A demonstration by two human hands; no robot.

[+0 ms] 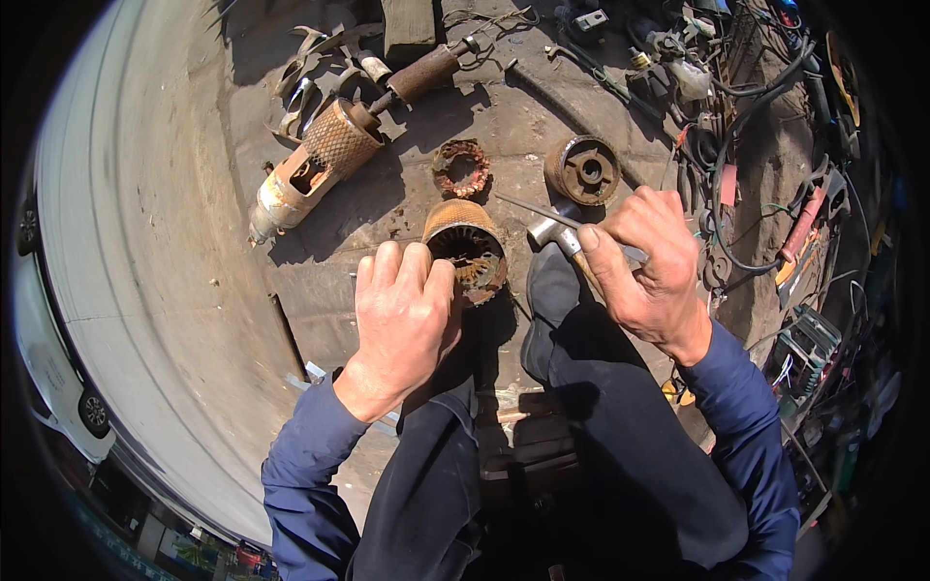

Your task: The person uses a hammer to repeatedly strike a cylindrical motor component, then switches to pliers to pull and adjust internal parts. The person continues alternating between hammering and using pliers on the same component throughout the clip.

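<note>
A rusty round motor housing (455,215) stands between my feet, its open end toward me and ragged windings (475,269) inside. My left hand (402,315) is closed in a fist at its near left rim; what the fingers hold is hidden. Between the thumb and fingers of my right hand (654,266) is a thin metal rod (528,205), its tip pointing left above the housing. Below the rod a hammer (550,230) sits by my dark boot (552,286), its wooden handle running under the right hand. I cannot tell if that hand grips the hammer too.
Beyond the housing lie a ring of reddish windings (461,169) and a rusty round end piece (584,170). A motor shaft assembly with a mesh-patterned body (341,140) lies at the far left. Cables and tools (736,145) crowd the right; a white car (63,358) stands far left.
</note>
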